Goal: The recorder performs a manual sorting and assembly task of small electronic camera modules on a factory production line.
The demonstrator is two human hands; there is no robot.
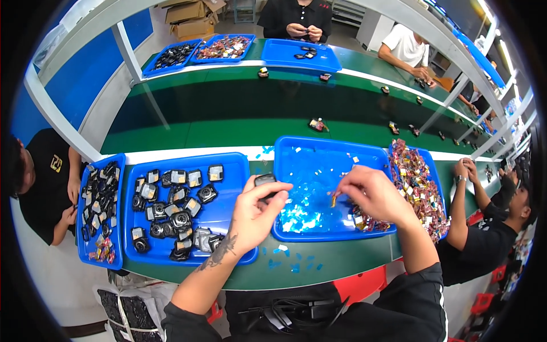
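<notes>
The green table [245,278] carries four blue trays side by side, with a dark green belt [216,111] running past its far edge. The wide tray [231,214] of black cases [180,219] stands left of the middle, probably so that the left hand needs only a short reach. The middle tray [307,235], close to the near edge, lies right in front of the person, so its raised rim likely keeps loose bits from straying. The right tray [429,158], towards the table's right end, is heaped with red parts [413,182], on the right hand's side for an easy pick, it seems; more of them lie in the middle tray's near right corner. The narrow tray [119,239], at the table's left end, holds black pieces [99,194]. The left hand [253,214] is over the middle tray's left edge, its grip clamped on a black case [265,180] between thumb and fingers, perhaps to steady it and leave its top free. The right hand [376,194] is above the middle tray, thumb and fingertips pinched together on a small gold part [333,200], a light hold that suits something so slight. Blue slips [296,219] cover the middle tray's left half, and a few lie by the table's near edge
</notes>
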